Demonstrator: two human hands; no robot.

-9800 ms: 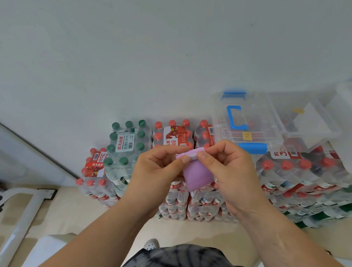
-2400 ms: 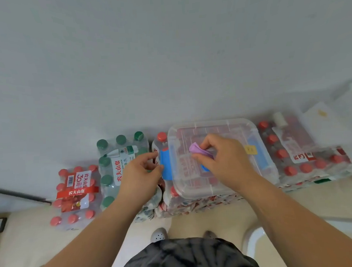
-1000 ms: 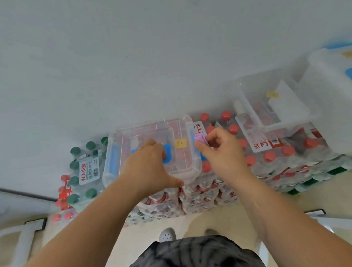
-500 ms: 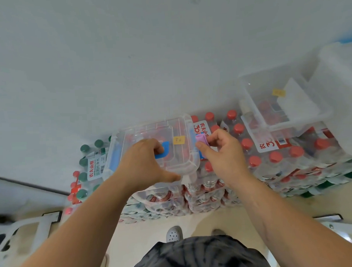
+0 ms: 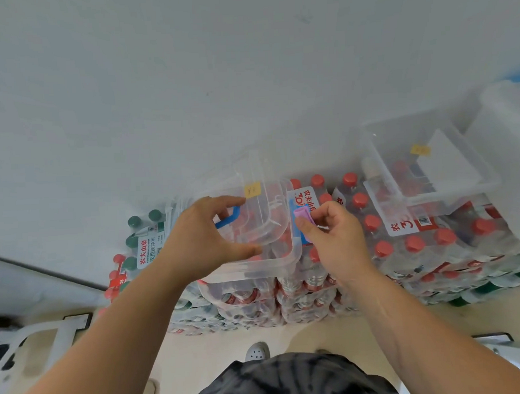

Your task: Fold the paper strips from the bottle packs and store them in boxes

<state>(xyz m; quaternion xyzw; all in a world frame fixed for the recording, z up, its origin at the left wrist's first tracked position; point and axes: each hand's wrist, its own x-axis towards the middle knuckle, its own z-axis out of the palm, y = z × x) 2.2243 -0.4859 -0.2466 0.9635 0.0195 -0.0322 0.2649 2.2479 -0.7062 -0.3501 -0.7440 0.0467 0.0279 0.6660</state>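
A clear plastic box (image 5: pixel 256 274) stands on the stacked bottle packs. My left hand (image 5: pixel 201 241) grips its clear lid (image 5: pixel 262 208), which has a blue handle (image 5: pixel 228 220) and is tilted up off the box. My right hand (image 5: pixel 335 238) pinches a folded purple paper strip (image 5: pixel 304 220) just to the right of the box's right rim, beside its blue latch.
Red-capped bottle packs (image 5: pixel 404 250) fill the right and green-capped packs (image 5: pixel 141 231) the left, against a white wall. A second open clear box (image 5: pixel 424 171) with a yellow sticker sits at the right. A white frame (image 5: pixel 35 334) stands on the floor at the left.
My left hand has lifted the lid up from the clear box, so it now tilts open. My right hand still holds the purple strip beside the box.
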